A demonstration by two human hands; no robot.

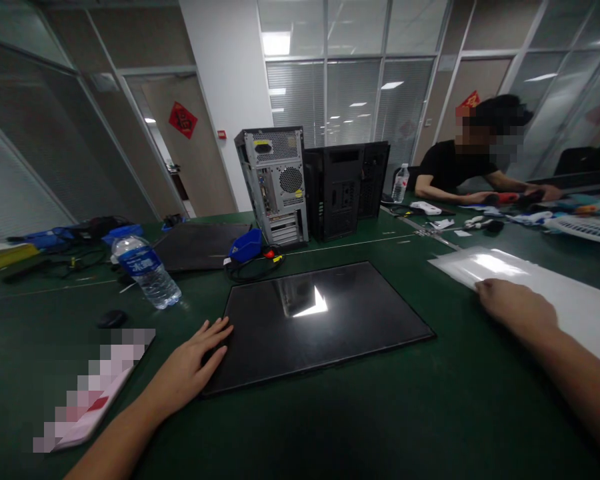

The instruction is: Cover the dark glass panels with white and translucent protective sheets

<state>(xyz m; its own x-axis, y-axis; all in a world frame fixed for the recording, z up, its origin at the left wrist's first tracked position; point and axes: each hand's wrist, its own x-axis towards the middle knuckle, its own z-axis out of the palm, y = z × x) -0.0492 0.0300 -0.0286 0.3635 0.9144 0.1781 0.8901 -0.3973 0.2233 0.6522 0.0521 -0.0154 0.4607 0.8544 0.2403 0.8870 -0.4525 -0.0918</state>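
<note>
Our left hand [193, 363] lay flat and open, fingers spread, on the near-left corner of the black panel [325, 320], gripping nothing. Our right hand [517, 308] rested palm down, loosely curled and clamped on nothing, on the near edge of the white sheet [570, 300]. The two hands were well apart, with the panel between them.

The panel lay flat on the green table [360, 427] straight before us, glossy enough to mirror a ceiling light. The sheet lay to its right, not touching it, running off toward the right edge of the view.

Left of the panel a water bottle [147, 270] lay tilted on the table, and a small black mouse [111, 319] sat near it. A blurred-out flat object [95, 390] lay just left of our left forearm. Behind the panel sat a blue tool [247, 247] with cables, and beyond that a second dark panel [200, 243]. Two computer cases stood upright side by side at the far side: a grey one [275, 183] with its rear ports facing us, and a black one [347, 187] just beside it.

At the far right another person [460, 170] in a black shirt sat with both arms on the table among small white parts; a second bottle [401, 183] stood upright near them.
</note>
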